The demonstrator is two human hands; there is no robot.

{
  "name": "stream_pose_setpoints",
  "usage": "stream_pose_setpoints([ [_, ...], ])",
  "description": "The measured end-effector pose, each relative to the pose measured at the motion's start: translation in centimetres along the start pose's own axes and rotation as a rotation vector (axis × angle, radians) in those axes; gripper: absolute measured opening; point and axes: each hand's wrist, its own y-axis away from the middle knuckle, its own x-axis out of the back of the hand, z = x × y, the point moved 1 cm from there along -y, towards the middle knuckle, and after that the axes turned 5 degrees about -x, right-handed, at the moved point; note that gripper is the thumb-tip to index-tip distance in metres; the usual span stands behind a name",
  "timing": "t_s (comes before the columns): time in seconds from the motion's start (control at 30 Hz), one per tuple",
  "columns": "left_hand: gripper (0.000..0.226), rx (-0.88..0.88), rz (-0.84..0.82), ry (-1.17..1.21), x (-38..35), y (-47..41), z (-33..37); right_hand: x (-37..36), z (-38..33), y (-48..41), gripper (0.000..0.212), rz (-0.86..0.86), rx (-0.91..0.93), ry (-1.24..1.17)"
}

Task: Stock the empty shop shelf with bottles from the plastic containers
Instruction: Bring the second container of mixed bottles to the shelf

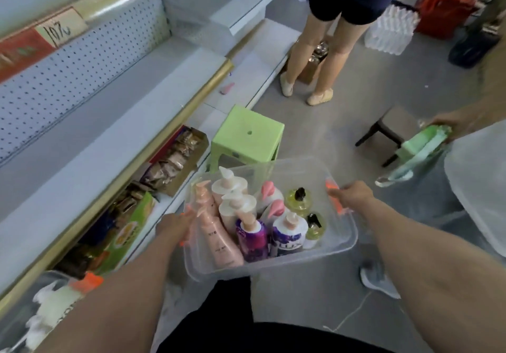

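Observation:
I hold a clear plastic container (339, 232) in the air in front of me. My left hand (174, 226) grips its left end at an orange handle, and my right hand (351, 195) grips the orange handle on its right end. Several pump bottles stand inside: pink ones (216, 240), purple ones (253, 239) and small yellow ones (298, 202). The empty white shelf (109, 89) with a pegboard back runs along the left.
A green plastic stool (247, 136) stands on the floor just beyond the container. Boxes of snacks (175, 158) fill the lower shelf. Another person (328, 37) stands ahead. A second person's hand (449, 124) at right holds green items. A dark stool (388, 130) sits at right.

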Motion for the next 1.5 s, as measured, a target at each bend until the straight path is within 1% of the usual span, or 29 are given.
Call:
stream_pose_setpoints([
  [0.07,0.046,-0.004,0.009,0.041,-0.1,-2.5,2.4,1.0,-3.5,-3.3,0.041,-0.008,0.01,0.032],
  [0.17,0.048,0.04,0.012,0.11,-0.2,-5.6,5.9,2.5,-8.4,-7.7,0.04,-0.012,0.036,0.063],
  [0.27,0.052,0.097,0.059,0.147,-0.1,-8.1,9.7,4.3,-13.7,-12.2,0.04,-0.02,0.081,0.042],
  [0.4,0.057,0.142,0.108,0.152,-0.4,-11.8,13.8,6.3,-21.1,-18.6,0.052,-0.066,0.148,0.076],
  [0.53,0.052,0.236,0.204,0.297,-2.5,-15.4,16.9,6.9,-28.7,-26.7,0.04,-0.121,0.251,0.143],
  [0.7,0.05,0.458,0.254,0.392,-5.4,-19.3,21.1,6.7,-37.5,-34.8,0.037,-0.201,0.38,0.278],
  [0.77,0.049,0.458,0.269,0.444,-6.2,-20.3,22.8,6.1,-40.6,-37.8,0.038,-0.213,0.442,0.294],
  [0.83,0.046,0.461,0.324,0.516,-7.2,-21.4,23.8,5.2,-43.1,-40.8,0.04,-0.224,0.507,0.321],
  [0.87,0.043,0.453,0.345,0.529,-7.7,-21.9,24.1,4.8,-44.1,-41.9,0.039,-0.222,0.525,0.336],
  [0.9,0.044,0.48,0.345,0.561,-8.0,-22.5,24.5,4.5,-44.9,-42.7,0.037,-0.223,0.537,0.35],
  [1.03,0.059,0.551,0.333,0.592,-10.2,-24.2,24.1,3.3,-46.1,-44.5,0.035,-0.235,0.568,0.381],
  [1.13,0.056,0.559,0.382,0.595,-10.9,-24.4,25.1,1.9,-45.8,-46.1,0.031,-0.245,0.595,0.465],
  [1.2,0.055,0.575,0.38,0.617,-11.2,-24.7,25.2,1.8,-46.0,-46.6,0.03,-0.246,0.619,0.503],
  [1.3,0.055,0.6,0.386,0.579,-11.4,-24.9,25.0,2.0,-45.9,-46.7,0.036,-0.258,0.645,0.547],
  [1.43,0.058,0.615,0.372,0.437,-11.3,-25.1,25.2,1.4,-46.2,-45.9,0.039,-0.205,0.627,0.637],
  [1.5,0.056,0.61,0.381,0.437,-11.2,-24.9,25.3,1.0,-46.5,-44.7,0.039,-0.173,0.603,0.695],
])
